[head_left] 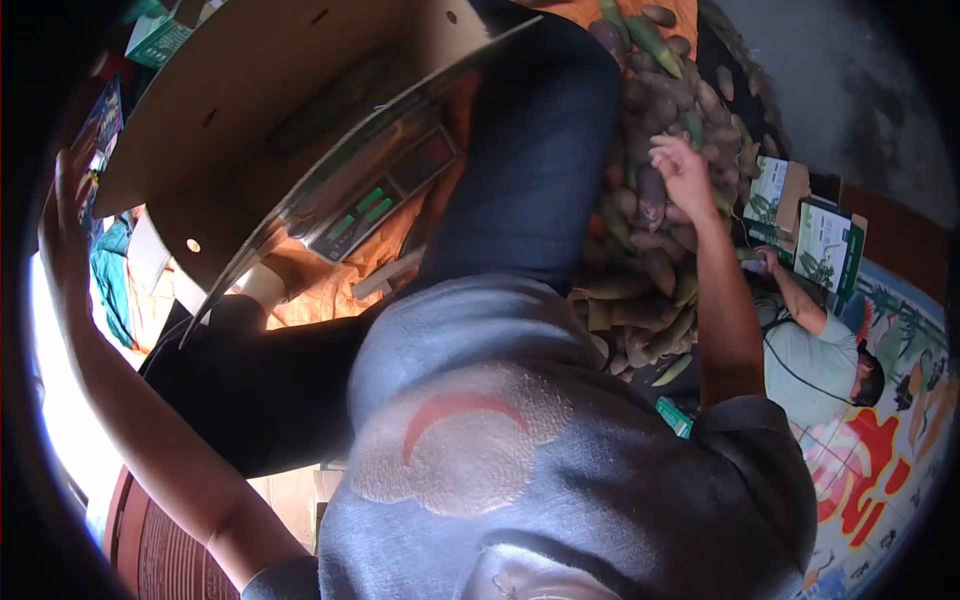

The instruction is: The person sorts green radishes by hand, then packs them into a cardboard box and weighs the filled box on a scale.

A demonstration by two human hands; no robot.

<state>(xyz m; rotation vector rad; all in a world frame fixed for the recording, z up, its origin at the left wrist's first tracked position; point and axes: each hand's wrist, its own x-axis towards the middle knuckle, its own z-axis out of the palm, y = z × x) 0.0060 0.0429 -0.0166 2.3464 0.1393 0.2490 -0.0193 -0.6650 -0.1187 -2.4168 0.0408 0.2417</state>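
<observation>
A pile of brownish-purple and green elongated vegetables lies to the right of my bent leg. Over its upper middle hovers my right hand, fingers apart and slightly bent, nothing in them. My left hand is far out at the left, dim, with its fingers stretched upward beside the outer side of a large open cardboard box. The box is tilted in front of me, and its inside is dark. Below its near wall sits a digital scale with lit green readouts, partly covered by the box.
Orange sheeting spreads under the scale. At the right, a person in a pale shirt reaches toward the pile near printed cartons. A green carton stands at the upper left, and a reddish-brown ribbed container at the lower left.
</observation>
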